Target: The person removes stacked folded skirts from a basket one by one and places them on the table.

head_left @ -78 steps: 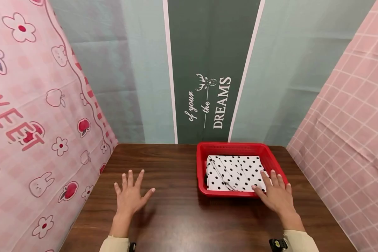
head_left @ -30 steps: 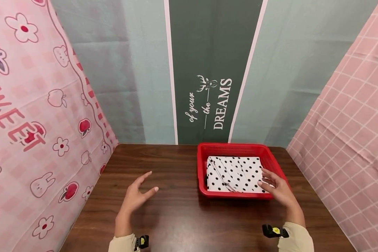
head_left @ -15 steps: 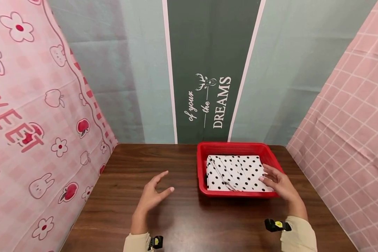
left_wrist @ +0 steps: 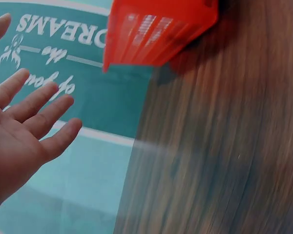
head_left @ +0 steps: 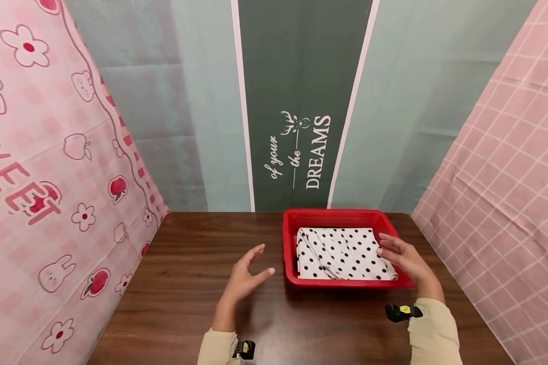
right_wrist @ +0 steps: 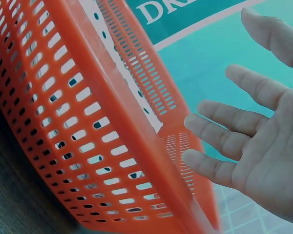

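A red plastic basket (head_left: 347, 284) with slotted walls stands on the table, right of centre in the head view. Inside lies a folded white cloth (head_left: 342, 253) with black dots. My left hand (head_left: 246, 279) is held in the air left of the basket, its fingers spread and holding nothing. Over the basket's right side is my right hand (head_left: 406, 256), fingers loosely extended, also holding nothing. In the right wrist view, the right hand's fingers (right_wrist: 229, 136) appear close to the basket rim; whether they touch it I cannot tell.
The brown wooden table (head_left: 201, 253) extends left of and in front of the basket. A green and grey curtain (head_left: 292, 76) hangs behind it. Pink printed cloths hang at both sides, the left cloth (head_left: 77, 218) with flowers and apples. Each wrist wears a black strap.
My left hand has moved right toward the basket and turned palm inward. The right hand has turned palm inward too and stays over the basket's right side. Basket and cloth have not moved.
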The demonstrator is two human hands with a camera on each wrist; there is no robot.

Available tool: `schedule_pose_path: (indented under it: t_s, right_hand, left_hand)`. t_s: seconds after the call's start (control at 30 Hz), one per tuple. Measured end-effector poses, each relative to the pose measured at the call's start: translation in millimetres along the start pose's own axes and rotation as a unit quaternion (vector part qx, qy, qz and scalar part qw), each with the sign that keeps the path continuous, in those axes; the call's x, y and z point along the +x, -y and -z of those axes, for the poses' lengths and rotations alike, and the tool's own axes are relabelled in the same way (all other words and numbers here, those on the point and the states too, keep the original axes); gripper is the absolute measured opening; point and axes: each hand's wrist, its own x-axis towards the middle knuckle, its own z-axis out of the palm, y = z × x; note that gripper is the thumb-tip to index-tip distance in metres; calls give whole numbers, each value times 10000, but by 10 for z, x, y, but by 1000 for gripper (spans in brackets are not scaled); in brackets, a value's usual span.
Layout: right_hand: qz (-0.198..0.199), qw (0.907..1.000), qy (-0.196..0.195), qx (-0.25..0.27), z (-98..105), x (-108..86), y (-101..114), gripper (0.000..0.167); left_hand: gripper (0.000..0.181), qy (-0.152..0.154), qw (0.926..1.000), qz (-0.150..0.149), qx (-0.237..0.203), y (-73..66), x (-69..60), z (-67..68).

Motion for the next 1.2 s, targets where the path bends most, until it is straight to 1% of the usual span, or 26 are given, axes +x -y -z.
schedule_pose_path:
  t_s: [0.07, 0.1, 0.17, 0.33, 0.43, 0.5, 0.6, 0.77, 0.9, 0.97, 1.03, 1.13, 1.2]
  right_hand:
    - [-90, 9999, 105, 64, 16, 65, -23, 72]
    - [-146, 9997, 161, 125, 25, 96, -31, 73]
    - [-264, 9991, 260, 225, 54, 155, -48, 73]
    - [-557, 9965, 451, 419, 128, 265, -67, 75]
    - [-658, 9947, 548, 570, 152, 310, -76, 75]
    - [-703, 9926, 648, 748, 160, 332, -86, 76]
    - [-865, 9899, 742, 846, 177, 370, -103, 77]
    - [-1202, 9843, 979, 839, 190, 441, -113, 81]
    - [-1431, 9807, 1140, 691, 177, 504, -130, 85]
    - [-1542, 9792, 1175, 605, 164, 538, -134, 87]
    - [-1690, 9769, 1192, 533, 148, 572, -132, 87]
    - [-1929, 9732, 1158, 485, 127, 617, -127, 83]
    - [-2032, 9716, 1155, 365, 113, 645, -136, 79]
  left_hand:
    - [58, 24, 9999, -65, -103, -93, 30, -56]
    - [58, 42, 9999, -93, -107, -116, 51, -84]
    - [57, 93, 9999, -143, -13, -68, 108, -155]
    - [59, 326, 9994, -119, 13, 120, 256, -290]
    - [61, 450, 9988, -68, -153, 133, 326, -332]
    - [61, 521, 9984, -39, -221, 120, 369, -363]
    - [60, 641, 9974, 51, -327, 104, 431, -432]
    - [59, 751, 9964, 224, -333, 122, 516, -578]
    - [61, 794, 9954, 464, -250, 138, 563, -675]
    - [62, 762, 9952, 569, -216, 153, 591, -721]
    - [62, 693, 9956, 604, -194, 183, 622, -768]
    - [62, 614, 9956, 651, -275, 217, 667, -841]
    - [62, 590, 9950, 717, -357, 235, 689, -887]
